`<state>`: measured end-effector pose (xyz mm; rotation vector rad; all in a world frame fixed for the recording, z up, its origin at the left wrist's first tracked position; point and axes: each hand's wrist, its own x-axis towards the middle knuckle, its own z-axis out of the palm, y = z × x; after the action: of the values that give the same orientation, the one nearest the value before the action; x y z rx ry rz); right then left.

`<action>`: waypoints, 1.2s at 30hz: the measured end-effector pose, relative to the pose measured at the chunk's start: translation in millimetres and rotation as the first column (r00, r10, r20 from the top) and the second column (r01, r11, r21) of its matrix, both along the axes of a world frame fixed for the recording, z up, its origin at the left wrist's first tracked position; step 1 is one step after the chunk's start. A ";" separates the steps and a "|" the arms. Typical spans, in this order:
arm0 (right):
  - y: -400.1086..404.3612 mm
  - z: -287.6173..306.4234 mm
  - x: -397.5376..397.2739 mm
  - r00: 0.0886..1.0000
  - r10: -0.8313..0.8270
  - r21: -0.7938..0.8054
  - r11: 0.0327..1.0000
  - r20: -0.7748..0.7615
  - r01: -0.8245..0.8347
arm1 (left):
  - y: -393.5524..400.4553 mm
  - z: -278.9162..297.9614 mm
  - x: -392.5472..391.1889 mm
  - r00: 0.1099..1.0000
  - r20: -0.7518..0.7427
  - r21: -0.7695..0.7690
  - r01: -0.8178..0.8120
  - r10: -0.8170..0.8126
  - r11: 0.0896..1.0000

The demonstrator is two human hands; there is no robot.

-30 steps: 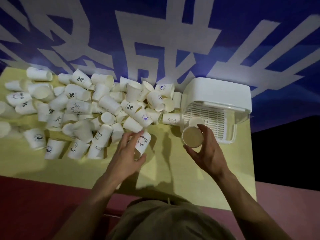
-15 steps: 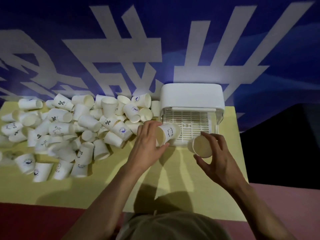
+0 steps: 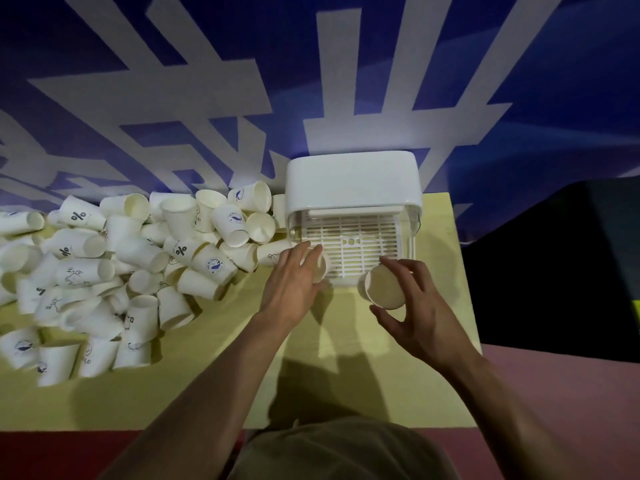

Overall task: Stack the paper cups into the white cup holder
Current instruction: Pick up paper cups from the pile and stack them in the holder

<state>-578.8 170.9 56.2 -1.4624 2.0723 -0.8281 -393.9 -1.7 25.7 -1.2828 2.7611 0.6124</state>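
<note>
Two plain white paper cups in hand: left hand [image 3: 294,282] grips one [image 3: 320,266] at white slatted plastic cup holder [image 3: 353,188] front-left edge; right hand [image 3: 420,323] pinches another cup [image 3: 384,287], mouth toward camera, just before the grille. Left nearer.

The scene is dim overall, lit by one bright source from the camera's side that falls mainly on the white cup holder [image 3: 353,181] and the wall patch behind it. Both forearms throw long, hard-edged shadows toward the viewer across the yellow surface [image 3: 214,375]. The heaped paper cups [image 3: 138,258] look soft, with those at the far left smeared and bowed by wide-angle distortion. The right side falls off into near black. The banner [image 3: 207,81] lettering stretches sharply toward the corners.
</note>
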 end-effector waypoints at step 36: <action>-139.5 -61.5 63.9 0.915 0.261 0.222 0.955 -0.307 -0.198 | 61.3 -7.4 176.3 0.845 -0.181 0.287 -0.443 0.503 0.849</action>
<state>-514.9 31.5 -5.4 -1.7944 2.0854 -0.2975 -217.6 59.5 18.3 -1.9656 2.4223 1.1685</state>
